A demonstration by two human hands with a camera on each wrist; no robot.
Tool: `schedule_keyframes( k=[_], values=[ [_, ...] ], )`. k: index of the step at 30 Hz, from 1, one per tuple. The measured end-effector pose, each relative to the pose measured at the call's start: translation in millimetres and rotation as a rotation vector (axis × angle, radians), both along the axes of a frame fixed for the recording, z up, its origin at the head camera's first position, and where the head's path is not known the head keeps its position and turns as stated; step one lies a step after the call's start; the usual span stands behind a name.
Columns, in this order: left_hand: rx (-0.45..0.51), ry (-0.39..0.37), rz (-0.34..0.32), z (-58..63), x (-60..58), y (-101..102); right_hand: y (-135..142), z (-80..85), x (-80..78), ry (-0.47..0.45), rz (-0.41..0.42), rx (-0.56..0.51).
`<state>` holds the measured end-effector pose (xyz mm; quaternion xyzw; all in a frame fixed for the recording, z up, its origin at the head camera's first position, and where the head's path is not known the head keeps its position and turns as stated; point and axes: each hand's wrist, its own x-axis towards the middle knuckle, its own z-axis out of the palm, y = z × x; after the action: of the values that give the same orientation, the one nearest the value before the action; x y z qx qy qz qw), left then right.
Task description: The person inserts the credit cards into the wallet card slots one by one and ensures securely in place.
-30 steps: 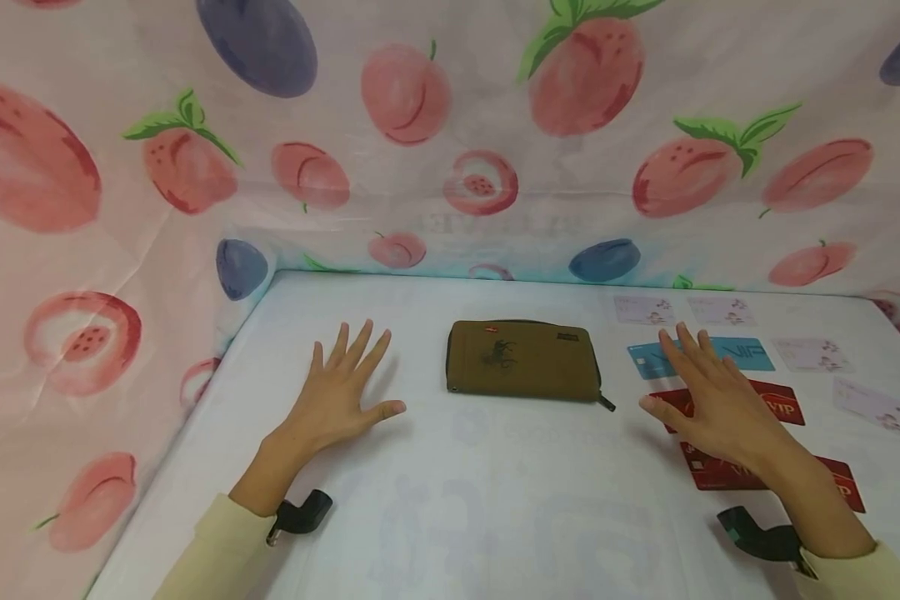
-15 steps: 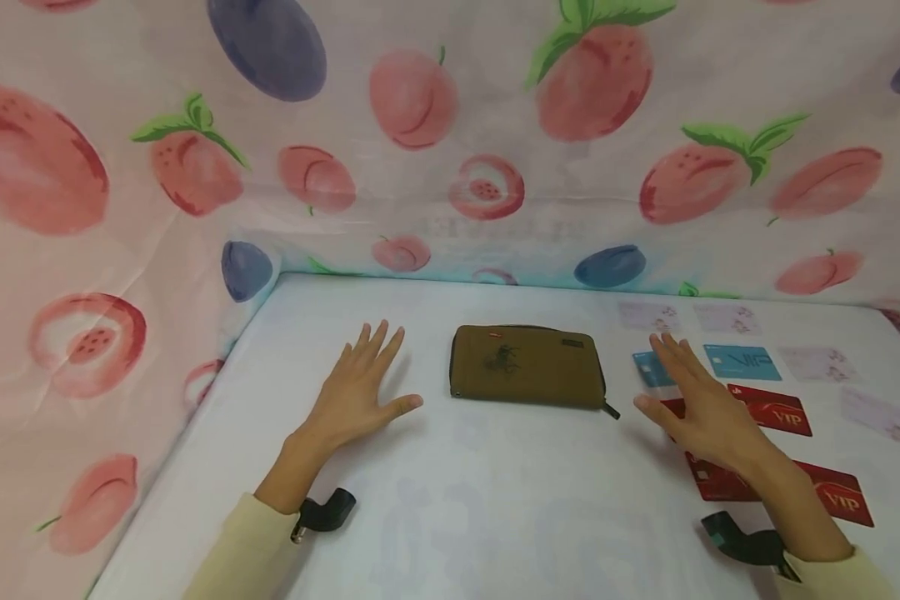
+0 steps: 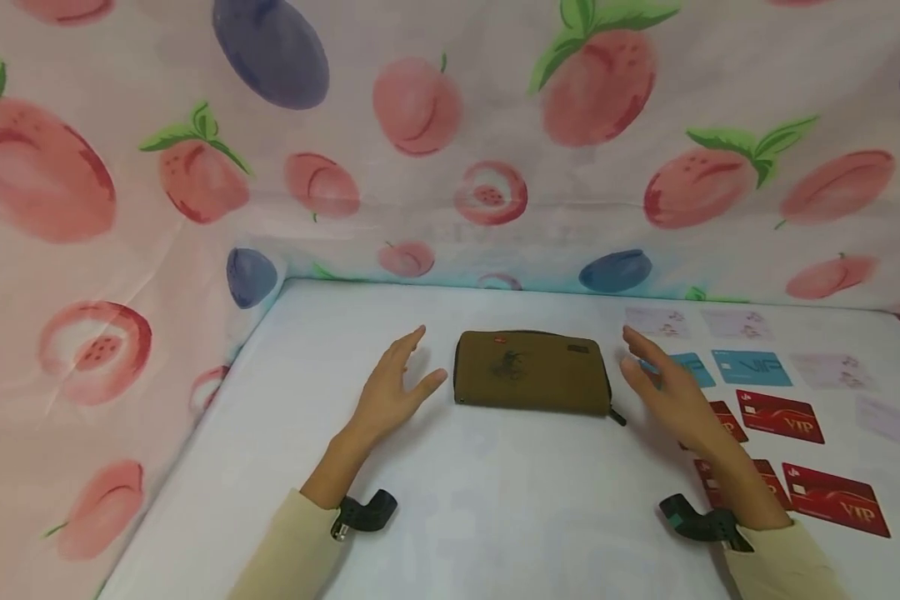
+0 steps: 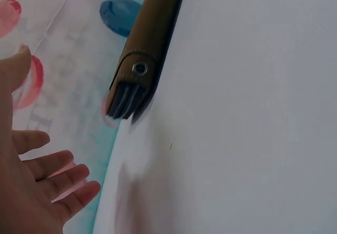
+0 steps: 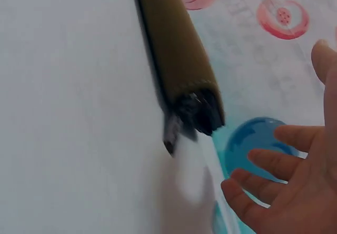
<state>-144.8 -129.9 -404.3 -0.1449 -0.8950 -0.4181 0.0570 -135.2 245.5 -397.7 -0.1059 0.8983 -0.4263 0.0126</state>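
An olive-brown zip wallet (image 3: 532, 372) lies flat in the middle of the white table, a dark print on its front and its zip pull at the right corner. My left hand (image 3: 392, 392) is just left of it, fingers extended and thumb toward the wallet. On the other side, my right hand (image 3: 671, 396) faces it with fingers spread and holds nothing. In the left wrist view the snap end of the wallet (image 4: 139, 68) shows beyond the left hand (image 4: 47, 176). The right wrist view shows the zip end of the wallet (image 5: 184, 87) beside the right hand (image 5: 284, 171).
Red VIP cards (image 3: 836, 498) and blue VIP cards (image 3: 752, 367) lie at the right, partly hidden by my right hand and forearm. Several pale cards (image 3: 832, 371) lie around them. A fruit-print cloth (image 3: 450, 108) hangs behind the table and at its left.
Both hands have moved inward toward the wallet from either side and turned their palms to face it. More of the red and blue cards shows. The wallet has stayed in place.
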Motion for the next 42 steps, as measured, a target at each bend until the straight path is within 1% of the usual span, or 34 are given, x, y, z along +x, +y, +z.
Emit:
schedule_keyframes(
  k=[3, 6, 8, 11, 14, 18, 21, 25, 27, 31, 34, 36, 40, 42],
  values=[
    [0.136, -0.014, 0.003, -7.1, -1.6, 8.9, -10.9, -6.9, -5.1, -0.014, -0.018, -0.064],
    [0.259, -0.046, 0.011, -16.2, -1.6, 16.2, -20.9, -14.3, -6.4, -0.039, -0.061, -0.115],
    [0.327, -0.065, 0.018, -22.2, -0.9, 19.9, -26.4, -19.1, -5.3, -0.046, -0.09, -0.146],
    [0.41, -0.083, 0.024, -28.0, 1.7, 24.2, -31.0, -25.4, -2.1, -0.03, -0.112, -0.164],
    [0.411, -0.093, 0.025, -30.8, 3.5, 28.1, -32.3, -28.4, 0.7, -0.004, -0.12, -0.16],
    [0.315, -0.103, 0.011, -33.3, 4.4, 32.6, -33.3, -28.7, 1.5, 0.0, -0.125, -0.149],
    [0.264, -0.106, -0.009, -31.3, 4.5, 33.5, -34.8, -26.8, 1.0, -0.014, -0.121, -0.157],
    [0.254, -0.114, -0.026, -27.5, 3.5, 33.3, -35.2, -24.6, -0.1, -0.012, -0.109, -0.172],
    [0.258, -0.122, -0.029, -27.0, 3.2, 33.0, -34.8, -25.5, -0.4, 0.008, -0.098, -0.187],
    [0.291, -0.141, -0.04, -25.1, 4.1, 30.1, -36.1, -26.8, 2.0, 0.035, -0.07, -0.232],
    [0.335, -0.161, -0.056, -22.7, 3.5, 27.6, -37.0, -25.5, 4.1, 0.028, -0.056, -0.262],
    [0.373, -0.174, -0.075, -20.9, 2.0, 26.6, -37.0, -23.3, 4.9, 0.025, -0.055, -0.272],
    [0.48, -0.199, -0.134, -15.4, -1.3, 26.6, -36.1, -18.1, 4.8, 0.042, -0.058, -0.29],
    [0.531, -0.213, -0.157, -8.9, -0.4, 27.6, -35.5, -15.4, 4.7, 0.056, -0.056, -0.3]
  ],
)
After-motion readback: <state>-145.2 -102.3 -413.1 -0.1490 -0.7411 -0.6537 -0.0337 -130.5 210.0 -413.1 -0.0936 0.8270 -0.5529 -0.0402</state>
